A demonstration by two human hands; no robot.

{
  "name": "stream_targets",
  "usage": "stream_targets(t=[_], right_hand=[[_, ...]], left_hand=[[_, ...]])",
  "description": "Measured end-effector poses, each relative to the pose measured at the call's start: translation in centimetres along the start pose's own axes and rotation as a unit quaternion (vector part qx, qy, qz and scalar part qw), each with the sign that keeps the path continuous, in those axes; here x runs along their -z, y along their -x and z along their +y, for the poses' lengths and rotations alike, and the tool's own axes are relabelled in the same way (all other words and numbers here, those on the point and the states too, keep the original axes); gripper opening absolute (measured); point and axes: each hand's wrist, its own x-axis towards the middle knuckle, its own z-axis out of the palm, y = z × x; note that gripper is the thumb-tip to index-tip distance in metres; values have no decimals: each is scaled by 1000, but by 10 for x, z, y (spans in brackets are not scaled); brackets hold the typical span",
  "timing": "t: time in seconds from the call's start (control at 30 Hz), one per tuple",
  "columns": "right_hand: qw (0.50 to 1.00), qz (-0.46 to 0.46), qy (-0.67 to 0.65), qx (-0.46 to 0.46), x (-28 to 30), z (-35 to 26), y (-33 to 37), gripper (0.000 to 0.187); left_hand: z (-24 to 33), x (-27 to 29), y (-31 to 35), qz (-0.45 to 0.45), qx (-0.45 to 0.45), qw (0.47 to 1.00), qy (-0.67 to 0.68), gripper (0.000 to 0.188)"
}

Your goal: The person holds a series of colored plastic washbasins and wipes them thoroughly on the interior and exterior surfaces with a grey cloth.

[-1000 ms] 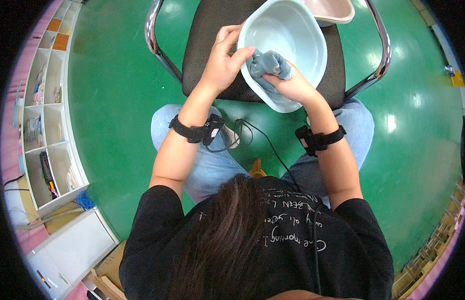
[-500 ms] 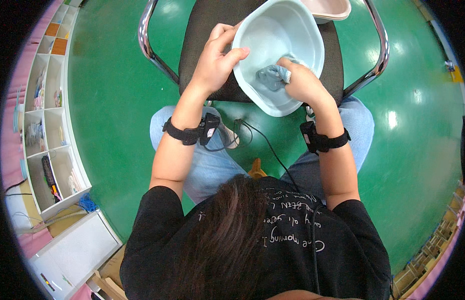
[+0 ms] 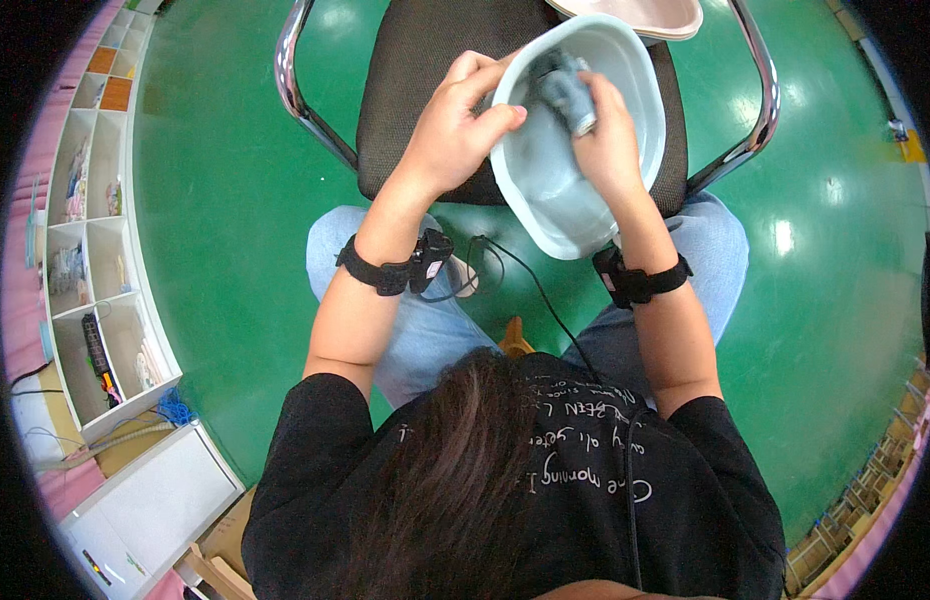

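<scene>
A pale blue plastic basin is tilted over the front of the chair seat, its inside facing me. My left hand grips the basin's left rim, thumb on the inner side and the other fingers behind the wall. Inside the basin, my right hand is closed on a bunched grey-blue cloth, pressed against the upper inner wall. The cloth's far end is smeared by motion.
The dark mesh chair seat has curved chrome armrests at the left and right. Behind the blue basin sits a stack of pale pinkish basins. A black cable hangs between my knees. White shelving lines the left side.
The basin has shifted slightly right and toward me, with my left hand following on its rim. My right hand has carried the cloth from the basin's lower middle up to its far inner wall.
</scene>
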Motion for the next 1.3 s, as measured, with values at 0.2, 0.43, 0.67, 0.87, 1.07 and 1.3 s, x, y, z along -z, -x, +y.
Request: stream_targets(t=[0.2,0.43,0.67,0.87,1.07,1.3], right_hand=[[988,-133,-43,70,-1,-26,14,39],[967,-228,-74,83,5,-30,18,38],[933,-294,-205,30,26,-21,12,35],[958,-4,-287,-19,70,-26,-3,41],[801,268,-529,-82,102,-9,-14,30],[779,272,-551,-124,113,4,-5,31]], left_hand=[[-11,3,1,55,22,998,25,36],[-38,10,-1,92,97,979,153,39],[-26,13,-14,48,73,969,230,60],[-34,43,-28,173,194,912,319,49],[-15,42,-91,189,151,951,191,48],[-38,8,-169,248,163,941,164,53]])
